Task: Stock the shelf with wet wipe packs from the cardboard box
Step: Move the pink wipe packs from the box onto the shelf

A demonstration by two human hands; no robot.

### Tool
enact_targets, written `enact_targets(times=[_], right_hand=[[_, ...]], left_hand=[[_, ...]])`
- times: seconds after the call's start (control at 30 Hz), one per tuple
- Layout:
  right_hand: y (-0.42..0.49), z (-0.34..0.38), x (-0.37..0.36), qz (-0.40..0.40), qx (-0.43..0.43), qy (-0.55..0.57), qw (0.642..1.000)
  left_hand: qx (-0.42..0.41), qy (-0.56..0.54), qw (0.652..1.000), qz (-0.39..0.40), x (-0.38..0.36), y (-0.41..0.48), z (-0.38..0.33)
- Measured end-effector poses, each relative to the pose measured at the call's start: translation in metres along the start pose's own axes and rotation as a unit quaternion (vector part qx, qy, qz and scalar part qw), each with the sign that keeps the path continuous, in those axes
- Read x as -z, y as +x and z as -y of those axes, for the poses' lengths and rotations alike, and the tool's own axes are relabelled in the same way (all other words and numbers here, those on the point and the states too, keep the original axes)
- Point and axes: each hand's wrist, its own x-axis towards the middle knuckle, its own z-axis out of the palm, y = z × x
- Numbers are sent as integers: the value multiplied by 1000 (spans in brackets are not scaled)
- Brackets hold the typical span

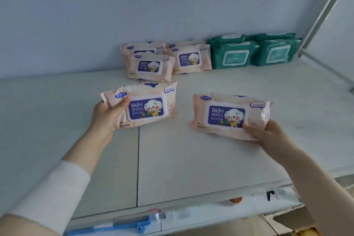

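Your white shelf (191,159) carries stock only along its back wall. There, peach baby wipes packs (151,66) stand in a loose cluster, some leaning behind others. Just to their right are dark green wipes packs (234,56), front and back, running to the shelf's right upright. A strip of brown cardboard (287,222) shows below the shelf edge at the lower right, with its contents out of sight.

You hold one peach pack in each hand, over the middle of the shelf and well in front of the stocked rows. Your left hand (107,113) grips the left pack (147,105) by its left end, thumb across the front. Your right hand (268,132) grips the right pack (226,115) at its lower right corner, thumb on the front edge. Whether either pack touches the shelf cannot be told.

Both packs face you. Each is soft peach film with crimped ends and a white-rimmed purple flip lid reading "BABY WIPES" beside a cartoon white animal. The left pack tilts up to the right, while the right one lies nearly level.
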Motion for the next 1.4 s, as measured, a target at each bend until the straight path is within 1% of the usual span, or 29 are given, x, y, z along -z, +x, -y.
enact_targets(times=[0.17, 0.23, 0.33, 0.43, 0.57, 0.7, 0.83, 0.87, 0.9, 0.97, 1.0, 1.03, 1.1, 1.17, 1.2, 1.23, 1.3, 1.33, 1.4], right_hand=[[107, 25, -20, 16, 5, -37, 999], [153, 30, -26, 4, 4, -61, 998], [212, 33, -37, -49, 18, -104, 993], [255, 32, -54, -114, 54, -156, 980], [278, 24, -63, -145, 74, -214, 963], [281, 20, -66, -179, 77, -246, 950], [268, 30, -82, -263, 48, -310, 912], [261, 33, -85, -270, 48, -331, 903], [253, 35, -88, -269, 52, -361, 891], [231, 38, -92, -261, 63, -439, 857], [218, 38, -92, -256, 66, -481, 836], [206, 38, -91, -246, 69, -524, 813], [175, 36, -83, -209, 60, -618, 756], [143, 33, -68, -158, 46, -707, 688], [126, 33, -59, -136, 36, -736, 663], [109, 33, -48, -120, 24, -752, 647], [73, 36, -24, -105, 7, -768, 631], [53, 39, -8, -103, 0, -775, 623], [13, 44, 30, -109, -9, -784, 612]], left_hand=[[22, 4, 999, 27, -9, 81, 16], [24, 15, 999, 18, -20, 111, 23], [16, 51, 999, -5, -34, 154, 30], [-17, 106, 994, -12, -41, 186, 30], [-52, 138, 989, -32, -42, 199, 34], [-61, 130, 988, -55, -43, 194, 40], [-57, 141, 984, -91, -48, 183, 34], [-60, 164, 979, -104, -48, 181, 30], [-68, 212, 968, -120, -48, 179, 26], [-97, 345, 922, -147, -49, 172, 19], [-125, 408, 893, -140, -52, 164, 16], [-161, 462, 864, -117, -57, 156, 12], [-233, 564, 792, -24, -73, 133, 7], [-290, 649, 698, 86, -98, 107, 2], [-303, 680, 654, 137, -113, 92, -2], [-308, 703, 615, 180, -130, 76, -7], [-310, 739, 550, 236, -168, 41, -16], [-307, 749, 529, 255, -188, 21, -21], [-308, 749, 511, 287, -233, -21, -27]])
